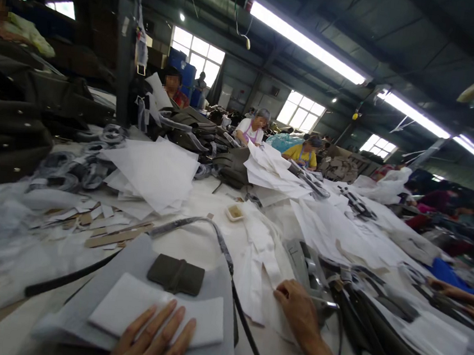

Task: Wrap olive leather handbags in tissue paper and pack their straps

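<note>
My left hand (156,335) lies flat, fingers spread, on a folded white foam sheet (122,301). That sheet rests on a thin whitish wrapping sheet (213,277) over what looks like a bag, mostly hidden. Just beyond the foam sits a dark olive flap piece with a narrow band (176,275). A dark strap (211,223), partly wrapped in clear film, arches behind it and trails down both sides. To the right, my right hand (296,308) has its fingers curled down at white paper strips (257,281); whatever they grip is hidden.
Paper stacks (153,169), cardboard scraps (118,235) and plastic-wrapped coils (57,173) cover the left side. A small tray (234,213) stands mid-table. Dark bags (373,327) crowd the right, where another person's hands (461,300) reach in. Several people work farther back.
</note>
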The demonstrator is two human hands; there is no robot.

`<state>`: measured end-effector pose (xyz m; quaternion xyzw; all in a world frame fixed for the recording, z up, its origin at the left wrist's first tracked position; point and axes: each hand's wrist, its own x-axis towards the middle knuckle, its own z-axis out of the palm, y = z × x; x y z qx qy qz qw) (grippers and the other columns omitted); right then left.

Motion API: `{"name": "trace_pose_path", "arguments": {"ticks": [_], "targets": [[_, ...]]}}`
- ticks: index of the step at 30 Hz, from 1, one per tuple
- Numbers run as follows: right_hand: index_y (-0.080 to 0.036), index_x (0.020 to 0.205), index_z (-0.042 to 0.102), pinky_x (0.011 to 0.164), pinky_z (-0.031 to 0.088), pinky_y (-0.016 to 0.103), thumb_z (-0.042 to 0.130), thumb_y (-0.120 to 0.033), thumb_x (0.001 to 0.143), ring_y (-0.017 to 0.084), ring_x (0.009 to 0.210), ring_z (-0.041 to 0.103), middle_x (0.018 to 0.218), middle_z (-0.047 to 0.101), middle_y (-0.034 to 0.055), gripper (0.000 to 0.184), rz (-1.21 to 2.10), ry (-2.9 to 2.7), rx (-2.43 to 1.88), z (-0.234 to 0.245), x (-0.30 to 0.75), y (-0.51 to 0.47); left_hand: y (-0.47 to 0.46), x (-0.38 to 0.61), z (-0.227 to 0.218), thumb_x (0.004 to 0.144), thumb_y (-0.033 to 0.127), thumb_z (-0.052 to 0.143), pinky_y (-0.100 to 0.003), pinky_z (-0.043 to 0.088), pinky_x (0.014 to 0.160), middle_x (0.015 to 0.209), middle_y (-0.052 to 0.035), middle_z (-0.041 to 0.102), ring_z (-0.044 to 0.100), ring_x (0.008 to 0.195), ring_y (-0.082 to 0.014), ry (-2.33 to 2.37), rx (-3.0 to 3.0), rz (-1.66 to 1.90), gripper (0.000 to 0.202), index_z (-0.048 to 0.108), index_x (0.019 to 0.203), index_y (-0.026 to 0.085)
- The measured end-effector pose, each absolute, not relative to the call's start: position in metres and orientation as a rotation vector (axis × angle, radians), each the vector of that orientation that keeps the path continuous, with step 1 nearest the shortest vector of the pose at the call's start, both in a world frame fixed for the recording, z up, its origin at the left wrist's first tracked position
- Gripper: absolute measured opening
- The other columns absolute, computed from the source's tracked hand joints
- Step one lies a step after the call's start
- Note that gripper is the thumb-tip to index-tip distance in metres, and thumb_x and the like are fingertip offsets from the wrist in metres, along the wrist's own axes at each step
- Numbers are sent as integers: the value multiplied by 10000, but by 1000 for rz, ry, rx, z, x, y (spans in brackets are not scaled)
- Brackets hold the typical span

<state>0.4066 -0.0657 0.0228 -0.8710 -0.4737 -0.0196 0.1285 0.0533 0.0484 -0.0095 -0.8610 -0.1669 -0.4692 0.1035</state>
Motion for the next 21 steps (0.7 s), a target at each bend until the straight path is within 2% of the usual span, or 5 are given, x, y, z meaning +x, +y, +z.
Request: {"name": "trace_pose_path", "arguments": {"ticks": [7, 12, 17, 21], "targets": [[-217, 748, 703, 787, 443, 311, 553, -320, 831, 212, 839, 658, 854, 719, 40, 200, 110, -1269, -2545, 52, 415, -60, 46, 55, -14, 1034, 246, 309, -362, 221, 1204, 1219, -1, 683, 582, 1202, -167, -476, -2500, -1412, 404, 666, 1219, 281], [-221, 810, 733, 820, 462, 345, 527, -415, 831, 250, 884, 675, 901, 753, 58, 284, 103, -1227, -2537, 94, 417, -58, 41, 55, -14, 1034, 240, 310, -369, 251, 1189, 1213, 6, 676, 580, 1200, -163, -551, -2519, -1437, 408, 614, 1290, 330], [-245, 819, 746, 824, 491, 333, 596, -544, 790, 255, 909, 680, 965, 756, 47, 335, 326, -1320, -2187, 141, 356, -55, 37, 52, -9, 1023, 206, 345, -392, 284, 1165, 1196, -12, 667, 559, 1225, -181, -570, -2556, -1377, 400, 596, 1304, 339], [-253, 776, 744, 825, 508, 299, 606, -461, 862, 216, 880, 675, 944, 743, 43, 264, 423, -1652, -1879, 145, 271, -56, 35, 50, -8, 1024, 223, 355, -405, 290, 1150, 1203, -18, 657, 548, 1231, -199, -579, -2577, -1331, 381, 594, 1303, 323]]}}
